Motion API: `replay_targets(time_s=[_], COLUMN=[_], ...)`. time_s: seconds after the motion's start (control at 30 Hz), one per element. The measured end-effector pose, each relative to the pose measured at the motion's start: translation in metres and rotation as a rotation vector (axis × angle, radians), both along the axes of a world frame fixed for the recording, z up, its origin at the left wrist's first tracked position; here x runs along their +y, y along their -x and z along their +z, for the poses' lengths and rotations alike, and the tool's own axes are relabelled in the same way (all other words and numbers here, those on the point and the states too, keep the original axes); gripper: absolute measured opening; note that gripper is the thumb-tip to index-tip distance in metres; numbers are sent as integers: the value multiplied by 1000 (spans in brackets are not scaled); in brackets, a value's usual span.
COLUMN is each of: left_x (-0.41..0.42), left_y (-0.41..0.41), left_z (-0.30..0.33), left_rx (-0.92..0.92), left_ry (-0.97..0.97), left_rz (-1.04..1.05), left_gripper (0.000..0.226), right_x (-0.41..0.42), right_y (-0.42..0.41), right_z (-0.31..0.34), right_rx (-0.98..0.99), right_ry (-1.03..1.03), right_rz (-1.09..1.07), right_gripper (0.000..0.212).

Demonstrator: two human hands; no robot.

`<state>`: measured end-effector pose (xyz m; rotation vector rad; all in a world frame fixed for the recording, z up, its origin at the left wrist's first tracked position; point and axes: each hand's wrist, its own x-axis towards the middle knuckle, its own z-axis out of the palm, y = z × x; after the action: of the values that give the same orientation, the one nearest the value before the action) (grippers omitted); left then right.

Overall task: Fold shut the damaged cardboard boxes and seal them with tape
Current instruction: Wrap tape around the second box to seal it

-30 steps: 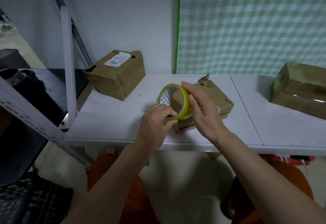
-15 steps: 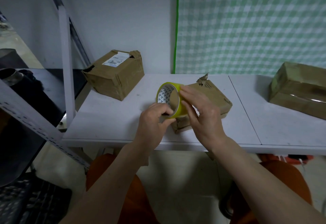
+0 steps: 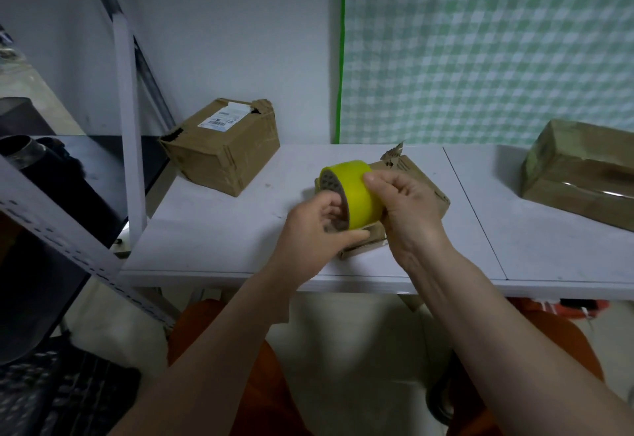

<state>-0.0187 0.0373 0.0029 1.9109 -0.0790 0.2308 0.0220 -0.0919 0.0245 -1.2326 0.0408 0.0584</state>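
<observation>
A yellow tape roll (image 3: pixel 356 192) is held above the white table (image 3: pixel 219 229), in front of a small torn cardboard box (image 3: pixel 417 178) that my hands partly hide. My left hand (image 3: pixel 317 229) grips the roll from below, fingers hooked in its patterned core. My right hand (image 3: pixel 403 210) holds the roll's right side, its thumb pressed on the yellow outer band. A larger damaged box (image 3: pixel 223 147) with a shipping label sits at the table's back left. A third box (image 3: pixel 579 171), shiny with tape, lies at the right.
A white metal shelf upright (image 3: pixel 128 147) and a perforated rail (image 3: pixel 68 243) stand to the left, with dark objects behind. A green checked cloth (image 3: pixel 480 47) hangs on the wall. Orange seats (image 3: pixel 260 367) are under the table's front edge.
The roll has been turned so its yellow outer band faces me instead of its open core. My right hand's fingers shifted from the rim to the roll's right side.
</observation>
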Motion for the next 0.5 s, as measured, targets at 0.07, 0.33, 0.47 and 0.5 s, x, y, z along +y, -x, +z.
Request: replay_targets(time_s=[0.07, 0.33, 0.47, 0.5], left_x=[-6, -10, -15, -16], left_y=[0, -8, -7, -6], left_z=[11, 19, 17, 17], left_rx=[131, 295, 240, 224], left_ry=[318, 929, 946, 940], left_rz=[57, 221, 267, 256], left_gripper=[30, 12, 16, 14], right_x=[1, -2, -3, -4], right_y=[2, 10, 10, 10], right_z=[-1, -11, -12, -12], right_rx=[10, -64, -88, -93], right_ry=[-27, -68, -90, -91], right_rz=[-6, 108, 142, 152], right_gripper=[15, 29, 37, 38])
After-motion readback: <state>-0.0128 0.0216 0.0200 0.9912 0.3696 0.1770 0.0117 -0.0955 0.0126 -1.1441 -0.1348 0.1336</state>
